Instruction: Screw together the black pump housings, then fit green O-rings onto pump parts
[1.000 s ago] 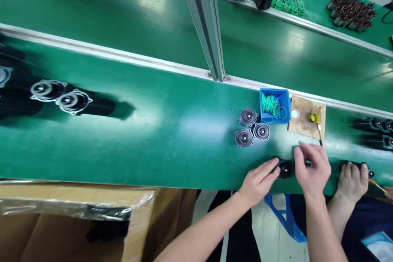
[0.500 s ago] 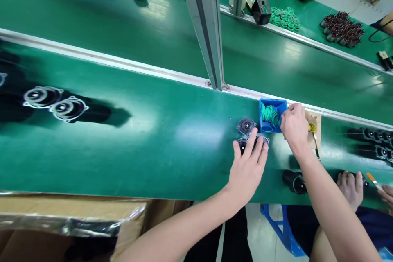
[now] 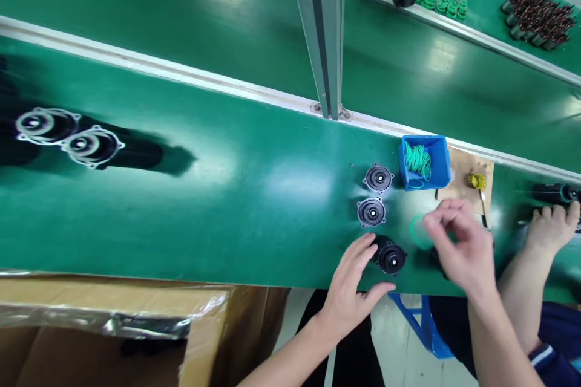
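Observation:
My left hand curls round a black round part standing near the front edge of the green belt. My right hand hovers just to the right of it, pinching a thin green rubber ring; the hand is blurred by motion. Two flat black discs lie on the belt behind the held part. A small blue bin holds several green rings.
A cardboard sheet with a yellow cap lies right of the bin. Another person's hand rests on black cylinders at the right. Black motors lie far left; a metal post rises behind; a cardboard box sits below.
My left hand took one disc part from the group and drew it to the front edge. My right hand came back from the blue bin with a green ring.

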`<move>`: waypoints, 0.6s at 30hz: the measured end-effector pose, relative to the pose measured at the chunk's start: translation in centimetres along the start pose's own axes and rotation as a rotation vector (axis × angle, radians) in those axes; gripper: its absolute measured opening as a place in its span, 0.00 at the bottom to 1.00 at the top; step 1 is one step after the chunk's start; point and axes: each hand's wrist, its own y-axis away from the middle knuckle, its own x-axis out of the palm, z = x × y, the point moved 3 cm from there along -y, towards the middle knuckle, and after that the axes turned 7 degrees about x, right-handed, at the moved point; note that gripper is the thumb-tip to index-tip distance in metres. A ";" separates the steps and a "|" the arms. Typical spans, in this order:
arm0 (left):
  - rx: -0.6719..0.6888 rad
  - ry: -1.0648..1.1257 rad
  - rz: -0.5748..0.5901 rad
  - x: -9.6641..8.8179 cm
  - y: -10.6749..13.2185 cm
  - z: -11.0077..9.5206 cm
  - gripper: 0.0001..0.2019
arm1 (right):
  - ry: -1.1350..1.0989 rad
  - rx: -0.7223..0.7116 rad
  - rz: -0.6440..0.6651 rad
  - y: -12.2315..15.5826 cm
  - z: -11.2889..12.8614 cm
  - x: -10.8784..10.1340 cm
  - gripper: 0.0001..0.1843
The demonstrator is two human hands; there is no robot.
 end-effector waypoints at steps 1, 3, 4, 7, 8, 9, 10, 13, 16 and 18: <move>-0.002 0.030 0.004 0.2 0.2 0.3 0.40 | -0.080 0.036 0.106 2.0 0.4 0.9 0.08; 0.025 0.063 0.015 0.6 0.5 0.6 0.41 | -0.129 0.073 0.162 5.1 0.7 2.6 0.06; 0.037 0.068 0.020 0.9 0.6 0.8 0.41 | -0.122 0.081 0.150 6.0 0.5 3.4 0.06; 0.079 0.058 0.024 1.3 0.7 1.0 0.37 | -0.079 0.093 0.061 7.3 -0.7 4.7 0.04; 0.099 0.044 0.029 1.3 0.7 1.0 0.36 | -0.067 0.096 0.035 7.4 -1.1 4.7 0.04; 0.124 0.027 0.032 1.3 0.8 1.1 0.34 | -0.059 0.091 0.019 7.5 -1.5 4.5 0.06; 0.149 0.010 0.035 1.3 0.8 1.1 0.33 | -0.050 0.068 0.025 7.6 -1.8 4.2 0.08; 0.201 -0.031 0.043 1.1 0.7 1.3 0.29 | 0.015 -0.082 0.189 8.3 -2.5 3.3 0.23; 0.253 -0.069 0.038 0.8 0.3 1.7 0.25 | 0.099 -0.191 0.343 8.8 -3.6 3.1 0.32; 0.301 -0.079 0.024 0.7 0.0 1.9 0.24 | 0.111 -0.232 0.354 8.8 -4.2 3.2 0.32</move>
